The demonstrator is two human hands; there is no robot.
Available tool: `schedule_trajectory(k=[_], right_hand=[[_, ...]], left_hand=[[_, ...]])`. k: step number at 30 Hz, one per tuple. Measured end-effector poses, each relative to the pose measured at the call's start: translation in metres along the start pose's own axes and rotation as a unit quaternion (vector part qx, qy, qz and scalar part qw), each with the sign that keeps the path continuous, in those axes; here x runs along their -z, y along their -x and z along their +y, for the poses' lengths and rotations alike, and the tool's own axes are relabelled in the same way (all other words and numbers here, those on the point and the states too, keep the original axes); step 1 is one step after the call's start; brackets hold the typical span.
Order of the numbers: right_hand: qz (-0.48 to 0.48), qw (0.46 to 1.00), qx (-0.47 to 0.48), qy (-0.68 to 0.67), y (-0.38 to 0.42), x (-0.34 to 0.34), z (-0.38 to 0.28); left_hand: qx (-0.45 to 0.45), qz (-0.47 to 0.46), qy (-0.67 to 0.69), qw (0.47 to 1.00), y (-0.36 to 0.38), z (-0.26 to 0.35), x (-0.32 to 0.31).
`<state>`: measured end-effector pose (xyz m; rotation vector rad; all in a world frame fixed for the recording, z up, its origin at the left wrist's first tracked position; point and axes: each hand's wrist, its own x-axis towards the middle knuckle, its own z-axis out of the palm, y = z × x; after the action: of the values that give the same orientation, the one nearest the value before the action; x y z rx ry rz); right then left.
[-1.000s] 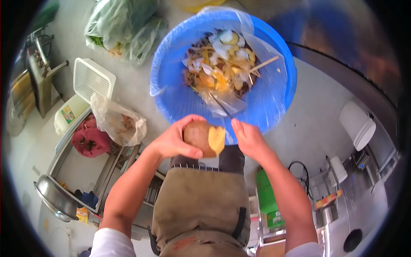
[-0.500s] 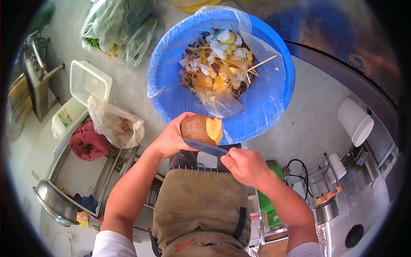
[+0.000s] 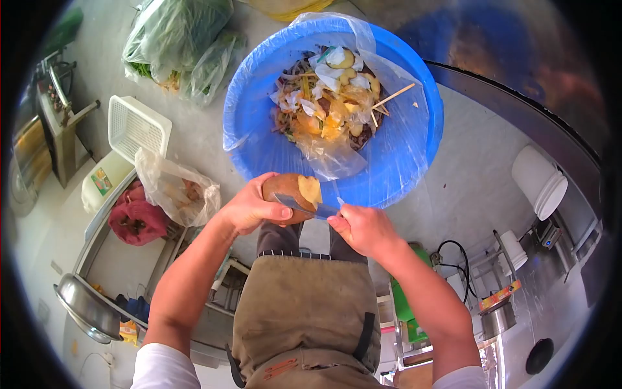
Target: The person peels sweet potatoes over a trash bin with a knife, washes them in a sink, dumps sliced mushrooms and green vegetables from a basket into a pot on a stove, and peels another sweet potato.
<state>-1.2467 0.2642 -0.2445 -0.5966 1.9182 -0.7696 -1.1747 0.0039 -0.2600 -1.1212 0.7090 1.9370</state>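
A large brown-skinned tuber (image 3: 284, 189) is held in my left hand (image 3: 251, 206), its right end pale yellow where the skin is off. The fingers wrap behind it and the thumb lies along its near side. My right hand (image 3: 365, 228) is closed round the handle of a knife (image 3: 326, 210), whose blade lies against the tuber's near side. Both hands are at the near edge of a blue bin (image 3: 435, 123) lined with clear plastic. Peelings, plastic scraps and thin sticks (image 3: 394, 96) lie inside it.
At the left are a white basket (image 3: 138, 126), a plastic bag (image 3: 178, 188), a red mesh sack (image 3: 137, 220) and a metal bowl (image 3: 84, 308). Bagged greens (image 3: 178, 42) lie at the upper left. White buckets (image 3: 538, 181) and a green stool (image 3: 408, 305) are at the right.
My left hand and the tuber have shifted left, and the thumb now lies over its near side. The knife blade has moved from below the tuber onto its near face.
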Motion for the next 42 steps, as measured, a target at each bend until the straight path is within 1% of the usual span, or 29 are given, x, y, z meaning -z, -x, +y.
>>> schedule_trajectory(k=[3,4,6,7,9,11,12,15,16,18,19,21,24,25,27,28,29,30,31,32,33,34,35,37,38,40,41,42], right_hand=[[-0.009,1.000,-0.009,-0.001,0.000,0.001,-0.003],[-0.012,1.000,-0.011,-0.003,0.000,0.002,-0.004],[-0.021,0.998,-0.049,-0.016,0.002,0.002,-0.003],[-0.026,0.997,-0.068,-0.022,0.003,0.002,-0.003],[-0.019,0.996,-0.082,-0.022,0.005,-0.002,-0.005],[-0.020,0.996,-0.080,-0.018,0.003,0.002,-0.003],[-0.025,0.997,-0.076,-0.018,0.001,0.004,-0.001],[-0.020,0.997,-0.067,-0.024,-0.002,0.004,0.001],[-0.014,0.998,-0.064,-0.026,-0.005,0.004,0.001],[-0.032,0.994,-0.102,-0.031,-0.011,0.004,-0.004],[-0.040,0.991,-0.121,-0.033,-0.014,0.005,-0.007],[-0.055,0.990,-0.129,-0.027,-0.018,0.005,-0.009],[-0.083,0.986,-0.142,-0.017,-0.021,0.010,-0.011],[-0.094,0.985,-0.146,-0.012,-0.022,0.011,-0.011],[-0.061,0.986,-0.154,-0.020,-0.018,0.006,-0.005],[-0.042,0.986,-0.159,-0.022,-0.016,0.003,0.003],[-0.047,0.980,-0.187,-0.038,-0.013,0.002,0.015],[-0.051,0.974,-0.214,-0.056,-0.010,0.003,0.032],[-0.055,0.969,-0.232,-0.071,-0.013,0.007,0.042],[-0.039,0.964,-0.242,-0.103,-0.011,0.006,0.041],[-0.026,0.963,-0.235,-0.131,-0.007,0.006,0.031],[-0.008,0.960,-0.231,-0.155,-0.004,0.012,0.021],[0.016,0.960,-0.218,-0.175,-0.009,0.018,0.017],[0.026,0.955,-0.192,-0.224,-0.009,0.016,0.011],[0.024,0.950,-0.185,-0.251,-0.002,0.012,0.004],[0.036,0.953,-0.188,-0.235,-0.001,0.010,-0.006],[0.043,0.954,-0.188,-0.228,-0.001,0.009,-0.011],[0.058,0.962,-0.190,-0.186,0.000,0.009,-0.014]], left_hand=[[0.035,-0.026,0.009,0.999,0.002,0.006,0.002],[0.026,-0.020,0.012,0.999,0.002,0.006,0.001],[0.012,-0.012,0.017,1.000,0.001,0.001,-0.006],[-0.055,0.015,-0.032,0.998,-0.001,-0.003,-0.010],[-0.186,0.066,-0.130,0.972,-0.006,-0.010,-0.019],[-0.051,0.013,-0.038,0.998,0.001,0.004,-0.016],[0.020,-0.013,0.008,1.000,0.005,0.008,-0.015],[-0.045,0.018,-0.032,0.998,0.002,-0.002,-0.015],[-0.093,0.037,-0.065,0.993,0.001,-0.001,-0.018],[-0.184,0.077,-0.126,0.972,0.002,-0.003,-0.025],[-0.140,0.078,-0.089,0.983,0.004,-0.001,-0.026],[-0.053,0.081,-0.016,0.995,0.008,0.006,-0.024],[0.005,0.019,0.060,0.998,0.005,0.002,-0.007],[-0.008,0.025,0.040,0.999,0.005,0.002,-0.007],[-0.032,0.036,0.000,0.999,0.005,0.002,-0.010],[-0.100,0.030,-0.121,0.987,0.005,0.006,-0.013],[-0.163,0.022,-0.238,0.957,0.009,0.009,-0.019],[-0.223,0.014,-0.352,0.909,0.011,0.012,-0.024],[-0.196,0.012,-0.303,0.933,0.007,0.011,-0.026],[-0.168,0.017,-0.254,0.952,0.004,0.009,-0.029],[-0.130,0.015,-0.203,0.970,0.005,0.003,-0.033],[-0.116,0.005,-0.148,0.982,0.001,0.001,-0.034],[-0.128,0.001,-0.140,0.982,-0.002,0.002,-0.035],[-0.146,-0.004,-0.119,0.982,-0.002,-0.003,-0.038],[-0.127,0.007,-0.090,0.988,0.000,-0.007,-0.041],[-0.101,0.030,-0.038,0.994,-0.002,-0.005,-0.043],[-0.112,0.050,-0.059,0.991,-0.002,-0.005,-0.044],[-0.121,0.070,-0.080,0.987,-0.002,-0.008,-0.046]])
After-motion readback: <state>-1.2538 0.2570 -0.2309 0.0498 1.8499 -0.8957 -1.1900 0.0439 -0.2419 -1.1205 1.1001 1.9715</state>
